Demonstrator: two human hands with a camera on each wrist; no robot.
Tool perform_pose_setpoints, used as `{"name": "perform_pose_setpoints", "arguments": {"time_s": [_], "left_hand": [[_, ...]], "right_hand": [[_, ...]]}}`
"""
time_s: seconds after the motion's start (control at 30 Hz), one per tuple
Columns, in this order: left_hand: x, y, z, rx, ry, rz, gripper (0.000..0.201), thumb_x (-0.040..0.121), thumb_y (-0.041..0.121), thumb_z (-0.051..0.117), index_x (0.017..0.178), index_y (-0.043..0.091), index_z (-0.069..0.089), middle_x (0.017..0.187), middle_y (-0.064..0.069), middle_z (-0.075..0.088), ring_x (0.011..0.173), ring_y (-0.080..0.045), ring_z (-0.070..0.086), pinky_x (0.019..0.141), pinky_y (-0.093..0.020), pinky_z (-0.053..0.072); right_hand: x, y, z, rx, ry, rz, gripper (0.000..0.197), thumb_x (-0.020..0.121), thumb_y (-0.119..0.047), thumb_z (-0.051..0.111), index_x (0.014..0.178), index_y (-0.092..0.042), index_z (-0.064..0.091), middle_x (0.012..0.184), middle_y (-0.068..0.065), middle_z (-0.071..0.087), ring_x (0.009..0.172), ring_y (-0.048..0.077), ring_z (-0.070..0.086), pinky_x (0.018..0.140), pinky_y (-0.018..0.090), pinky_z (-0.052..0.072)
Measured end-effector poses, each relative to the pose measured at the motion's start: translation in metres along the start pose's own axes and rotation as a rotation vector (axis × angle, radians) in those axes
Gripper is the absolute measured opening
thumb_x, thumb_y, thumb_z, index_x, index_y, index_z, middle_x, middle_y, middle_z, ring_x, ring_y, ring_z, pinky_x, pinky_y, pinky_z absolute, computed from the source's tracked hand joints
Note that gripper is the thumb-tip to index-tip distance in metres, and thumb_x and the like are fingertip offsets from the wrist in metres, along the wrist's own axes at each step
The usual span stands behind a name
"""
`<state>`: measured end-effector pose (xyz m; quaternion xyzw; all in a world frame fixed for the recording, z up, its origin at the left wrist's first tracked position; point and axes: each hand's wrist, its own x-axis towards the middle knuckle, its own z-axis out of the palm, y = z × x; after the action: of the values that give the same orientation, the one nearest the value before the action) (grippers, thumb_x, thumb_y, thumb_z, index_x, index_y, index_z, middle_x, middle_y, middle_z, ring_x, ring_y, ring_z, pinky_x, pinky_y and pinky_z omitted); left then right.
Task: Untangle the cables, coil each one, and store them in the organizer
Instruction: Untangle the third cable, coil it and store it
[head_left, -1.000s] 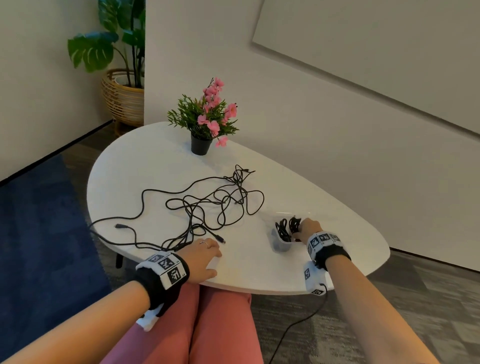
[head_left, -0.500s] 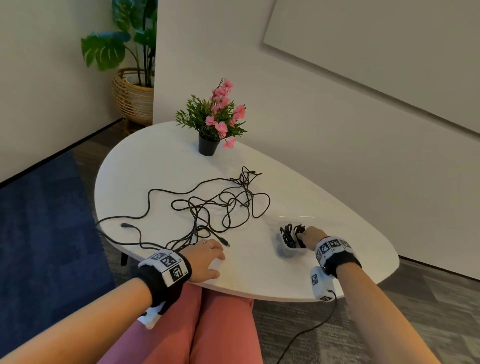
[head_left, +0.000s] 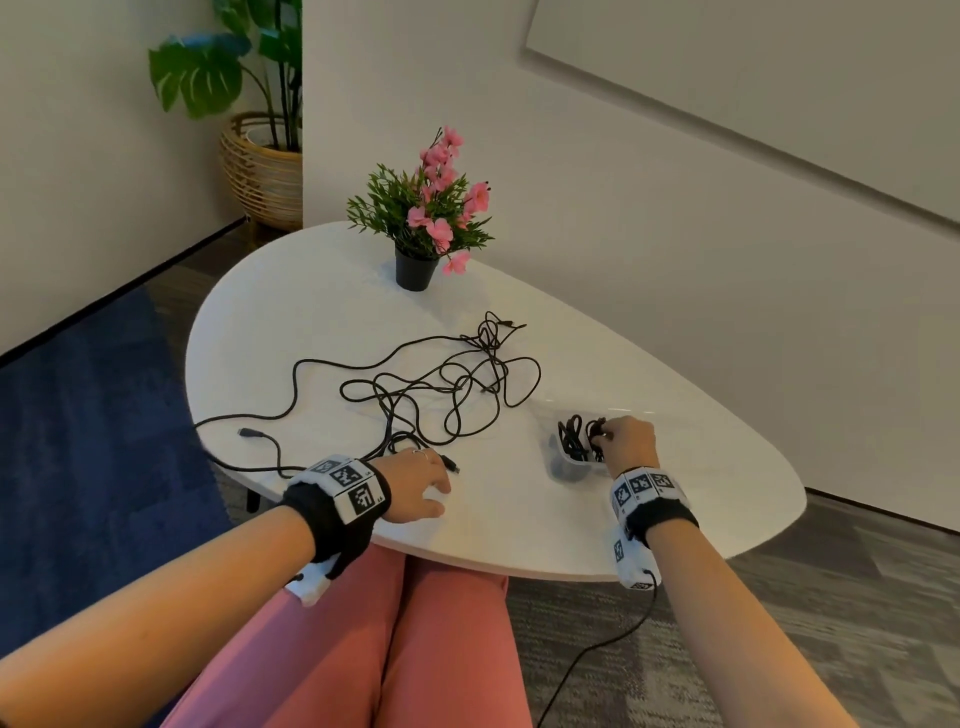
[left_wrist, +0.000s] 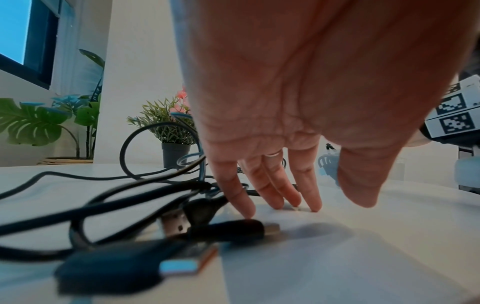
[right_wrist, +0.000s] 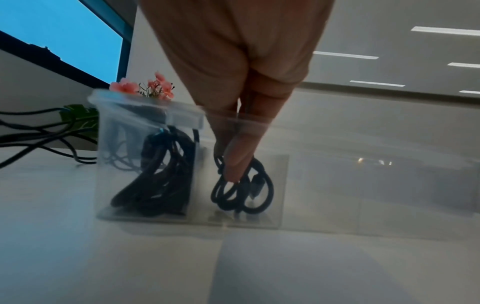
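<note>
organizer (head_left: 569, 467) near table (head_left: 727, 499) front edge, right hand (head_left: 626, 441) inside

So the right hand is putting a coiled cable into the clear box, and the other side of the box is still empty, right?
Not quite. The right hand is lowering a coiled cable into the clear box, but the other compartment is not empty: it already holds another coiled cable, as the right wrist view shows.

white rounded table (head_left: 322, 312), black tangled cables (head_left: 441, 384) mid-top, clear organizer (head_left: 563, 465) near right, potted pink flowers (head_left: 421, 228) at far edge
</note>
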<state>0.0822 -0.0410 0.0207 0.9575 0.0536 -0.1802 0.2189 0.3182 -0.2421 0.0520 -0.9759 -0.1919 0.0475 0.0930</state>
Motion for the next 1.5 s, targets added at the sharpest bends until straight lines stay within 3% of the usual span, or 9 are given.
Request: {"name": "perform_pose_setpoints", "arguments": {"time_s": [0.5,0.67,0.77,0.87,1.03,1.13,1.3,1.4,1.5], "left_hand": [[-0.003,0.004,0.005,0.015,0.039,-0.014,0.044,0.092,0.042,0.048,0.133,0.027,0.045,0.147,0.003,0.029,0.133,-0.02,0.03,0.11,-0.038,0.03],[-0.004,0.002,0.008,-0.002,0.05,-0.008,0.044,0.091,0.042,0.049,0.132,0.027,0.046,0.147,0.004,0.03,0.134,-0.019,0.028,0.111,-0.039,0.029],[-0.005,0.001,0.009,-0.009,0.062,0.002,0.043,0.091,0.041,0.049,0.132,0.026,0.047,0.147,0.004,0.031,0.135,-0.019,0.028,0.112,-0.039,0.027],[-0.006,-0.001,0.01,-0.025,0.068,0.004,0.042,0.092,0.041,0.049,0.131,0.025,0.048,0.146,0.003,0.032,0.134,-0.018,0.029,0.112,-0.037,0.027],[-0.009,0.001,0.01,-0.045,0.08,0.002,0.042,0.092,0.039,0.05,0.131,0.023,0.049,0.145,0.004,0.033,0.132,-0.016,0.032,0.111,-0.033,0.028],[-0.014,0.002,0.007,-0.08,0.089,-0.014,0.042,0.093,0.04,0.048,0.131,0.024,0.048,0.141,0.003,0.039,0.128,-0.015,0.038,0.107,-0.031,0.032],[-0.03,-0.003,0.002,-0.211,0.293,-0.025,0.03,0.094,0.041,0.046,0.12,0.031,0.055,0.125,0.009,0.052,0.114,-0.006,0.048,0.097,-0.027,0.04],[-0.036,-0.014,0.003,-0.219,0.461,-0.035,0.025,0.093,0.037,0.048,0.116,0.033,0.057,0.124,0.012,0.053,0.112,-0.007,0.049,0.099,-0.032,0.041],[-0.042,-0.026,0.004,-0.123,0.513,-0.061,0.031,0.087,0.034,0.057,0.117,0.035,0.057,0.132,0.013,0.044,0.12,-0.01,0.043,0.099,-0.033,0.039]], "right_hand": [[0.008,0.007,-0.018,0.038,-0.296,-0.037,0.022,0.087,-0.013,0.061,0.106,-0.012,0.072,0.086,0.006,0.067,0.072,0.018,0.056,0.057,0.021,0.043],[0.008,0.021,-0.025,0.268,-0.04,0.0,0.015,0.077,-0.002,0.073,0.092,0.001,0.07,0.086,0.016,0.069,0.053,0.011,0.067,0.059,0.021,0.057],[0.009,0.019,-0.012,0.181,0.062,-0.069,0.03,0.076,-0.011,0.075,0.104,-0.004,0.068,0.095,0.015,0.066,0.085,0.029,0.066,0.08,0.033,0.053],[0.008,0.014,-0.001,0.04,0.077,-0.146,0.025,0.085,-0.02,0.067,0.106,-0.009,0.071,0.101,0.015,0.061,0.093,0.029,0.057,0.072,0.024,0.034],[0.007,-0.001,-0.007,-0.008,-0.031,-0.036,0.016,0.086,-0.016,0.063,0.092,-0.007,0.075,0.088,0.011,0.066,0.071,0.021,0.055,0.063,0.026,0.045],[-0.001,-0.01,-0.022,-0.051,-0.003,0.006,0.026,0.085,-0.018,0.063,0.111,-0.016,0.068,0.11,0.009,0.067,0.098,0.026,0.062,0.084,0.034,0.052],[-0.048,-0.051,-0.018,0.371,0.36,-0.316,0.028,0.088,-0.009,0.059,0.116,-0.008,0.065,0.106,0.012,0.067,0.087,0.021,0.061,0.081,0.029,0.049],[-0.077,-0.091,0.001,0.456,0.14,-0.567,0.028,0.089,-0.011,0.06,0.116,-0.011,0.065,0.107,0.008,0.067,0.086,0.01,0.06,0.079,0.017,0.047],[-0.082,-0.12,0.032,0.14,-0.172,-0.644,0.054,0.092,-0.022,0.056,0.142,-0.021,0.037,0.152,0.002,0.029,0.136,0.018,0.033,0.11,0.036,0.034]]}}
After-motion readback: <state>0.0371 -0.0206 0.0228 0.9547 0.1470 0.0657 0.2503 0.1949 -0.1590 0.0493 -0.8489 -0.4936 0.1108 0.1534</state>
